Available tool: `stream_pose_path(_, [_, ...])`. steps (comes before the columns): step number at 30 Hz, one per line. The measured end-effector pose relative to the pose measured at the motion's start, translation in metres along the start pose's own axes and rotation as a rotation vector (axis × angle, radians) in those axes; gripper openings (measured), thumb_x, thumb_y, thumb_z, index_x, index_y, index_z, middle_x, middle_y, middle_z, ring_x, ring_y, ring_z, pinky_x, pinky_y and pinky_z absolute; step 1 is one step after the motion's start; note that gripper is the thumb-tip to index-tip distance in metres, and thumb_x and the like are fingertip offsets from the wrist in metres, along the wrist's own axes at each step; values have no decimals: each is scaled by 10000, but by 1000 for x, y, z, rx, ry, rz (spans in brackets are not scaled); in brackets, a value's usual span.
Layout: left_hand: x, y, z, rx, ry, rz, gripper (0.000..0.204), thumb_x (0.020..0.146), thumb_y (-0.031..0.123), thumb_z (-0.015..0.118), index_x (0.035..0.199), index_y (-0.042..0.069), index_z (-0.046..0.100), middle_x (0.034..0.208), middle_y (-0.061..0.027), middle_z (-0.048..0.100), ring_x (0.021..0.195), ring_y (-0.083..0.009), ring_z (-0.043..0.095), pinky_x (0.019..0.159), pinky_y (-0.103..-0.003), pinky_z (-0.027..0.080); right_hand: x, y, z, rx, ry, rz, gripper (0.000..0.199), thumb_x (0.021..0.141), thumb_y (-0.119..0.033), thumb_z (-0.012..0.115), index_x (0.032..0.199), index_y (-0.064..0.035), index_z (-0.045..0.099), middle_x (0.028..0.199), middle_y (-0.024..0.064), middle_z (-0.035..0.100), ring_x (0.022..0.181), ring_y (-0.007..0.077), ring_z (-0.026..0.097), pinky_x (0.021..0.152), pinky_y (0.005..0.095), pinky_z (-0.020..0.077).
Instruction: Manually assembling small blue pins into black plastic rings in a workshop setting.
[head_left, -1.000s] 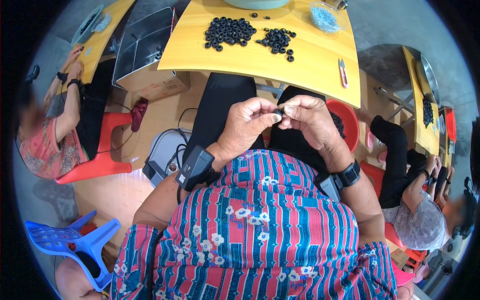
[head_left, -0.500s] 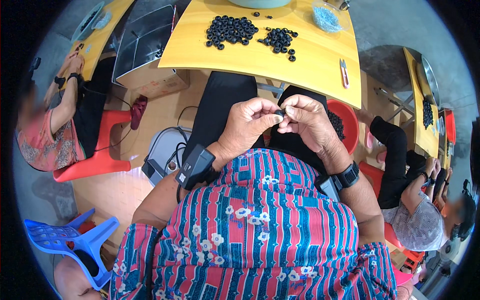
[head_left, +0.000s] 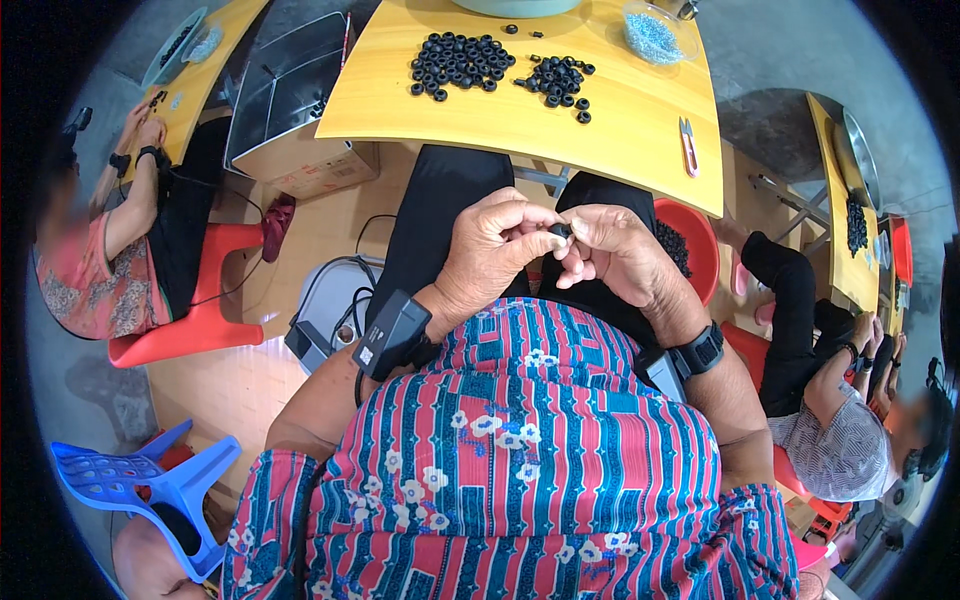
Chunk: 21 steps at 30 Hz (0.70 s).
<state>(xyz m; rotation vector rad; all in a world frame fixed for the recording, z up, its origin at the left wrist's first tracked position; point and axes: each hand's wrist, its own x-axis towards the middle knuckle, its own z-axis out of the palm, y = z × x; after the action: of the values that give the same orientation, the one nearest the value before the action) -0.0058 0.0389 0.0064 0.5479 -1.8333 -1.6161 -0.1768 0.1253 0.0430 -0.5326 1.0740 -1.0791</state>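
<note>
Over my lap, my left hand [head_left: 492,245] pinches a small round black part [head_left: 561,230] between thumb and fingertips. My right hand [head_left: 622,252] meets it from the other side, its thumb and forefinger closed at the part's right edge and the other fingers curled below. Whether something smaller sits in the right fingertips is hidden. On the yellow table [head_left: 620,150] in front lie a large pile of black ring-shaped parts [head_left: 462,62] and a smaller pile of black parts [head_left: 556,78].
Thread snips [head_left: 689,148] lie near the table's right edge, below a clear bowl of bluish bits [head_left: 655,36]. A red basin [head_left: 703,250] of black pieces stands right of my knees. A carton [head_left: 300,165] stands left. Co-workers sit on both sides; a blue stool [head_left: 185,480] is behind left.
My right hand has tilted slightly, its lower fingers dropping and curling under the black part. The part shows more openly between the fingertips. My left hand has barely moved.
</note>
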Motion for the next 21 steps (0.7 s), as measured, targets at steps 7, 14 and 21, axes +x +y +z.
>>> stream_pose_path(7, [0, -6, 1, -35, 12, 9, 156, 779, 6, 689, 934, 21, 675, 822, -27, 590, 761, -85, 564, 671, -215, 452, 0, 1, 2, -26, -55, -34, 332, 930, -313, 539, 858, 10, 570, 753, 70, 575, 699, 153, 587, 701, 284, 505])
stream_pose_path(14, [0, -9, 4, -331, -49, -173, 382, 828, 4, 646, 1198, -15, 555, 1014, -68, 623, 885, -102, 594, 785, -233, 493, -2, 0, 8, -134, -35, -115, 286, 945, -250, 495, 984, 24, 569, 833, 68, 593, 717, 134, 573, 716, 273, 499])
stream_pose_path(21, [1, -13, 7, -466, -192, -225, 536, 848, 40, 639, 1327, -47, 413, 1118, -77, 580, 968, -116, 572, 843, -246, 484, -5, 0, 9, -794, 67, -368, 216, 884, -162, 542, 1043, -15, 542, 905, 84, 589, 814, 169, 583, 751, 288, 474])
